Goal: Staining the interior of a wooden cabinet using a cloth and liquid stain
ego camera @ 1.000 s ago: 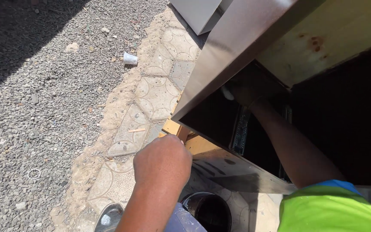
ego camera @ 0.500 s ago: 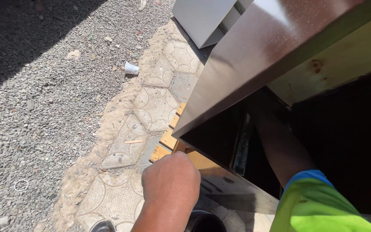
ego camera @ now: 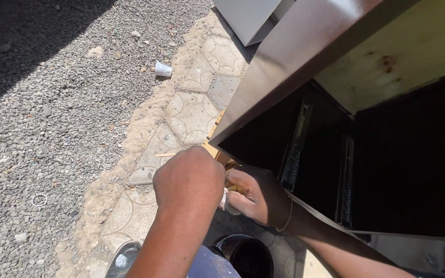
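Hands met at the lower corner of the dark cabinet [ego camera: 336, 77], just under its open front at about 6 o'clock from the drawer runners [ego camera: 295, 146]. My left hand [ego camera: 189, 177] was curled into a fist, knuckles up; what its fingers closed on I could not tell. My right hand [ego camera: 256, 198] touched it at 3 o'clock, fingers wrapped around a small whitish cloth [ego camera: 226, 202] with something yellowish above it. A dark bucket [ego camera: 248, 255] stood below at 6 o'clock, a shoe [ego camera: 123, 257] at 7. Far off at 11 o'clock, a white cup [ego camera: 163, 69] lay on gravel [ego camera: 47, 118].
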